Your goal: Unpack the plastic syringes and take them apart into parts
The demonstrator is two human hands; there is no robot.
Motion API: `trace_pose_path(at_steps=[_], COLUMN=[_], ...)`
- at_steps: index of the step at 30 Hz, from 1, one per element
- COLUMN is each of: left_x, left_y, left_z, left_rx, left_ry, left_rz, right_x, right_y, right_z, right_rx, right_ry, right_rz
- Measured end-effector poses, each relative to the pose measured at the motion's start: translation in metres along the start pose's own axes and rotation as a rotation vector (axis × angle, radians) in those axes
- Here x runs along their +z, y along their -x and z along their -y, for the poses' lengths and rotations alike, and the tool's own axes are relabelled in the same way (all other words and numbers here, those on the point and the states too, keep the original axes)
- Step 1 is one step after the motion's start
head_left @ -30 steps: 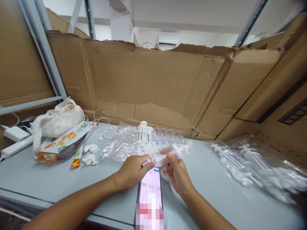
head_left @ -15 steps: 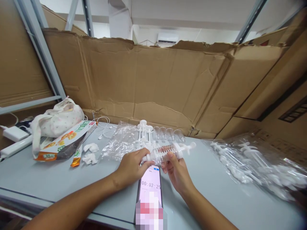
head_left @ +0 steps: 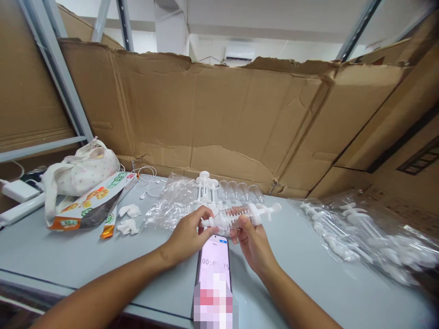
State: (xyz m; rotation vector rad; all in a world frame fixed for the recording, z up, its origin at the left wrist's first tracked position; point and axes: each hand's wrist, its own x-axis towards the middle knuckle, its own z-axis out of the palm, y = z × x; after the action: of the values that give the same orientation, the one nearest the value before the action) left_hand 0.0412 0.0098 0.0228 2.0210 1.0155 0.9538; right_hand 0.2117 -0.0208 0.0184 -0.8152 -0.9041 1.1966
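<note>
A clear plastic syringe (head_left: 238, 215) with a ringed barrel and white ends lies crosswise between my hands, above the top of a phone. Its white plunger handle points right. My left hand (head_left: 192, 228) is closed on the white nozzle end, thumb below and fingers above. My right hand (head_left: 252, 237) is wrapped round the barrel near the plunger end, with the thumb on the near side. Behind the syringe lie several white plungers (head_left: 206, 188) and, beside them, several clear barrels (head_left: 236, 191) in a row.
The phone (head_left: 215, 256) shows a running timer. Crumpled clear plastic bags (head_left: 171, 201) lie left of the plungers. Bagged white parts (head_left: 360, 228) are at the right. Tissues (head_left: 128, 219), a snack box (head_left: 92, 201), earphones (head_left: 147, 180) and a cloth bag (head_left: 82, 169) fill the left. A cardboard wall (head_left: 219, 109) stands behind.
My left fingers have shifted slightly left along the syringe's white end, and more of the nozzle shows. My right hand keeps its hold on the barrel.
</note>
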Motion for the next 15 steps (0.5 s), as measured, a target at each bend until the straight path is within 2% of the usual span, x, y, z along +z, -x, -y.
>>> trace_pose_path(at_steps=[3, 8, 15], left_x=[-0.0035, -0.0019, 0.0007], left_y=[-0.0009, -0.0046, -0.0035], left_z=[-0.0025, 0.0015, 0.0057], left_rx=[0.075, -0.011, -0.027], left_ry=[-0.089, 0.135, 0.157], left_rz=[-0.008, 0.127, -0.005], right_x=[0.0007, 0.0034, 0.0007], right_y=[0.0007, 0.0024, 0.0011], right_z=[0.0013, 0.004, 0.0014], right_rx=[-0.004, -0.015, -0.032], right_ry=[0.005, 0.031, 0.017], right_rz=[0.02, 0.031, 0.013])
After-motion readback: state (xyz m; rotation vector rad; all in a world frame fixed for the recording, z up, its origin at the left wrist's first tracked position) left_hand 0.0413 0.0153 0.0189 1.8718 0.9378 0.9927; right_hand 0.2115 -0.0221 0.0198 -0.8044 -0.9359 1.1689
